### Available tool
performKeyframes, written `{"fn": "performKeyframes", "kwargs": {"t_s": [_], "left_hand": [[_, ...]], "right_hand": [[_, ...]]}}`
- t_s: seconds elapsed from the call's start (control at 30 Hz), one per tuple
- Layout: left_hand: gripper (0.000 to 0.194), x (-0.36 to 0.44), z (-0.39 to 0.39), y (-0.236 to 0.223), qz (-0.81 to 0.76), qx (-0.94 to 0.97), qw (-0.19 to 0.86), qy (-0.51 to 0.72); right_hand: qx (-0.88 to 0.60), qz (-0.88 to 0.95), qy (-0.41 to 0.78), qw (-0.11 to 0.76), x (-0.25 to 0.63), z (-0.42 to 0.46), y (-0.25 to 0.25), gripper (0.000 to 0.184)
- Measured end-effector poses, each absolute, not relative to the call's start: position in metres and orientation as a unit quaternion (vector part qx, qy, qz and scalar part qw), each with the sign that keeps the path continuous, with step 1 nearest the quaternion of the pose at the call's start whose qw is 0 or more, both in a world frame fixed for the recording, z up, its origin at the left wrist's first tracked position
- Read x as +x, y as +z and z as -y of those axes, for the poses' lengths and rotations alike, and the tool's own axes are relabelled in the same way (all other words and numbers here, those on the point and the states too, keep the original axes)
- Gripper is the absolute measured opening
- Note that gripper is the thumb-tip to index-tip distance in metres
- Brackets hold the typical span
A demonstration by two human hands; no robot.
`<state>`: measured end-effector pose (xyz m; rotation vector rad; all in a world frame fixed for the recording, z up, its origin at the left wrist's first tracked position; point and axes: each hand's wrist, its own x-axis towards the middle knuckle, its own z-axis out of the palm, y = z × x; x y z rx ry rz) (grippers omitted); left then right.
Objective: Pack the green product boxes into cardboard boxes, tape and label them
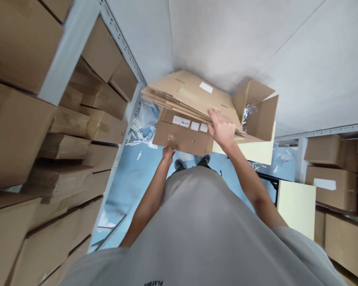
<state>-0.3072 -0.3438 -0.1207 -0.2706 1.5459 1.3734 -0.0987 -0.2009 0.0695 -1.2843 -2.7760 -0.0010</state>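
My right hand (222,128) is closed on the near edge of a stack of flattened cardboard boxes (193,93), thumb side up. The top sheet carries a white label, and the stack's left end is blurred. Below the stack is a closed cardboard box (179,137) with several white labels and a piece of clear tape on its side. My left hand (168,154) is curled at the lower left edge of that box, its fingers partly hidden under it. An open cardboard box (261,113) with shiny clear plastic inside stands just right of the stack.
Metal shelving (68,47) packed with cartons runs along my left. More cartons (331,188) fill a rack on the right. A pale yellow tabletop (250,151) lies under the open box; another pale panel (296,206) is nearer me. Plastic scraps (141,123) lie on the blue floor.
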Motion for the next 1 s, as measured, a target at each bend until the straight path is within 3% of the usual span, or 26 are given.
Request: {"fn": "performKeyframes", "kwargs": {"t_s": [0.17, 0.4, 0.6, 0.83, 1.0], "left_hand": [[0.015, -0.304, 0.339, -0.135, -0.655, -0.148, 0.497, 0.55], [0.012, -0.307, 0.314, -0.118, -0.622, -0.109, 0.492, 0.599], [0.027, -0.299, 0.316, -0.096, -0.571, 0.029, 0.49, 0.659], [0.037, -0.301, 0.324, -0.088, -0.54, 0.078, 0.541, 0.64], [0.029, -0.316, 0.344, -0.121, -0.631, -0.065, 0.542, 0.551]], "right_hand": [[-0.437, 0.898, -0.004, 0.042, -0.098, 0.194, 0.079, 0.066], [-0.395, 0.918, 0.03, -0.022, -0.113, 0.252, 0.022, 0.06], [-0.428, 0.902, 0.033, -0.042, -0.113, 0.273, -0.004, 0.061], [-0.409, 0.911, 0.019, -0.055, -0.117, 0.237, 0.031, 0.067], [-0.451, 0.893, -0.003, 0.003, -0.113, 0.202, 0.075, 0.069]]}}
